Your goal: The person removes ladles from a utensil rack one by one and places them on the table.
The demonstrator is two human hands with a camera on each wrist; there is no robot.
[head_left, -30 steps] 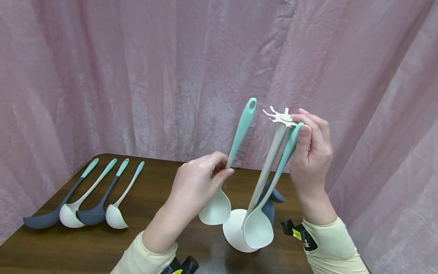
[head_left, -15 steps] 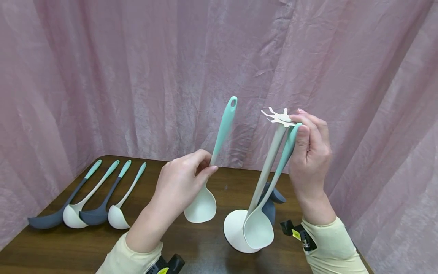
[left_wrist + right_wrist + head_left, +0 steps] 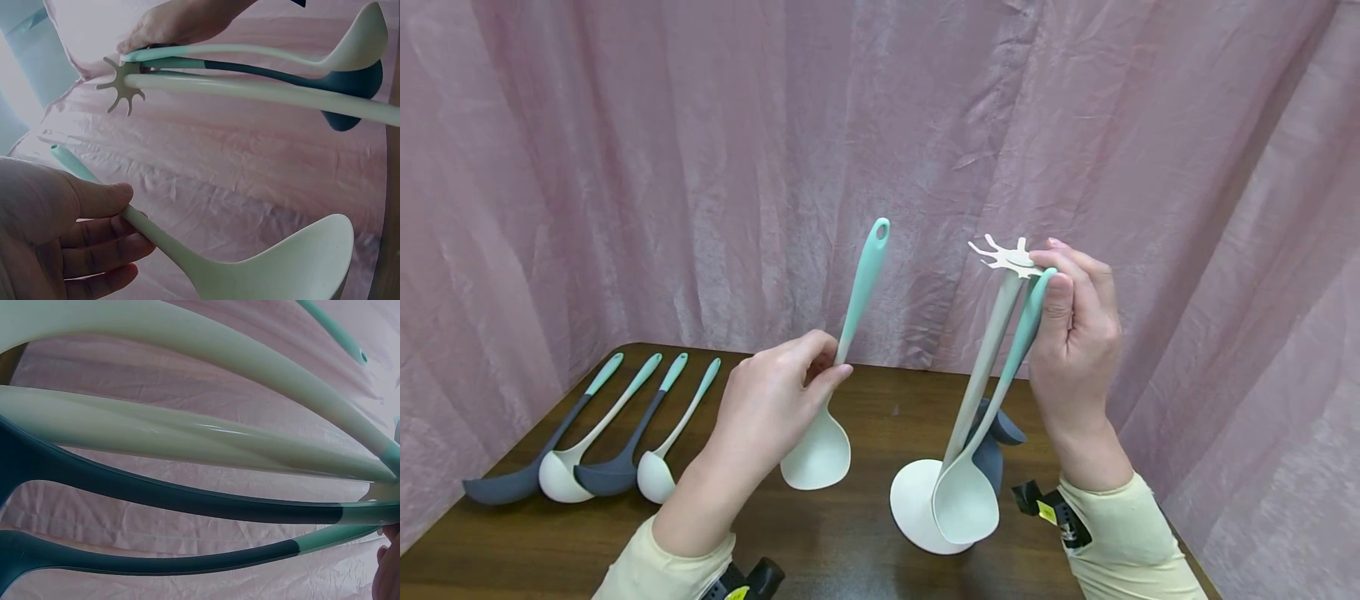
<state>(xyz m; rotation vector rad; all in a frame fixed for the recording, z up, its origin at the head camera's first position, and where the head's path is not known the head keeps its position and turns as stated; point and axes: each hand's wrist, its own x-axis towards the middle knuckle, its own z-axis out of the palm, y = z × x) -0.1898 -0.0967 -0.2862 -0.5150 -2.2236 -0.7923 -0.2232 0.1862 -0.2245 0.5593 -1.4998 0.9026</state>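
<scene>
My left hand pinches a white ladle with a mint handle between thumb and fingers, holding it above the table with its bowl down. In the left wrist view the same ladle is apart from the stand. A white utensil stand has a round base, a tall post and a crown of hooks. My right hand grips the stand's top, fingers on the crown and thumb by the hanging white ladle's mint handle. Dark utensils hang behind that ladle; the right fingertips are partly hidden.
Several ladles lie in a row on the wooden table at the left: a dark one, a white one, another dark one and another white one. A pink curtain stands behind the table.
My left hand has carried its white ladle leftward, away from the stand. The right hand has stayed almost in place at the stand's top.
</scene>
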